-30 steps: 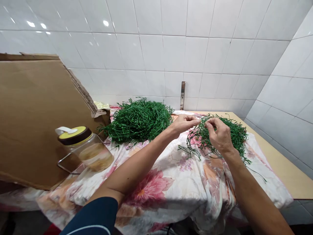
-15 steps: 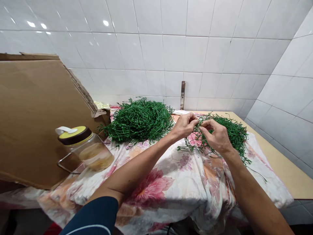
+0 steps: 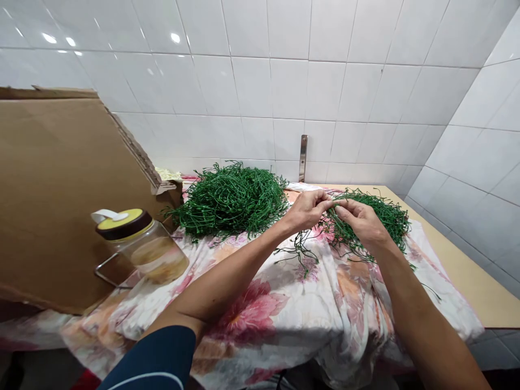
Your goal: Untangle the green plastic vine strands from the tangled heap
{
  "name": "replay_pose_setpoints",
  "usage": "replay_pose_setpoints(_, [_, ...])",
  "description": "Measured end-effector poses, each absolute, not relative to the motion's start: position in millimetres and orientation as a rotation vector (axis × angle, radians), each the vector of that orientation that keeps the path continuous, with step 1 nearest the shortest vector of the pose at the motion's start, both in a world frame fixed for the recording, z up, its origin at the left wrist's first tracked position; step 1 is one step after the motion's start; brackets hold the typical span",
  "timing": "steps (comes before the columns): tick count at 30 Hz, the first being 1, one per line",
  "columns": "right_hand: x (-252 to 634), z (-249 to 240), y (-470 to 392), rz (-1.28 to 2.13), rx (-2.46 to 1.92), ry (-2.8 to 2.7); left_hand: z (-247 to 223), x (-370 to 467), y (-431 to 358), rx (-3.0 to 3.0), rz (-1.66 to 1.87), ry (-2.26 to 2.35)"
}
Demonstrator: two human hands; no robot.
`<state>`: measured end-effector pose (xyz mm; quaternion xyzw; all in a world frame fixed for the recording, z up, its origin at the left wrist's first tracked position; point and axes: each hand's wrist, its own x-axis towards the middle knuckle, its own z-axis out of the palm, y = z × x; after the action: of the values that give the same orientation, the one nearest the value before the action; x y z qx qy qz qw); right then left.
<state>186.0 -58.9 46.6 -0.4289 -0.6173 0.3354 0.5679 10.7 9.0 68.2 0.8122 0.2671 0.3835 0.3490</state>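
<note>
My left hand (image 3: 309, 210) is closed in a pinch on a few thin green stems (image 3: 301, 250), whose small knobbed ends hang below the palm over the cloth. Its fingertips meet those of my right hand (image 3: 359, 221), which also pinches green stems; exactly where each is gripped is hidden by the fingers. Just behind and beside my right hand lies a loose pile of the same stems (image 3: 379, 214). A larger tangled heap of green stems (image 3: 238, 200) sits to the left of my left hand.
Beneath everything is a rumpled floral cloth (image 3: 260, 309) on a pale tabletop (image 3: 459, 271). At the left, a lidded clear jar (image 3: 156, 254) with brownish contents leans before a large cardboard box (image 3: 49, 200). A metal strip (image 3: 303, 157) stands against the tiled wall.
Both hands stay pinched together, my right fingers now closer to my left. The loose stem ends have swung left and now dangle below my left hand.
</note>
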Motion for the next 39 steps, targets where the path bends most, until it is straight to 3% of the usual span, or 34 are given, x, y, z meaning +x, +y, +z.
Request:
replay_pose_setpoints(10, [187, 45, -59, 0.437, -1.158, -1.542, 81, 7, -1, 2.206, 1.03, 0.743])
replay_pose_setpoints(19, [194, 49, -64, 0.063, -1.233, -1.667, 81, 3, 5, 2.108, 0.851, 0.674])
replay_pose_setpoints(30, [199, 41, -58, -0.186, -1.19, -1.806, 87, -3, 7, 2.362, 0.771, 0.693])
replay_pose_setpoints(39, [196, 45, -62, -0.31, -1.239, -1.824, 80, 0, 7, 2.611, 0.934, 0.833])
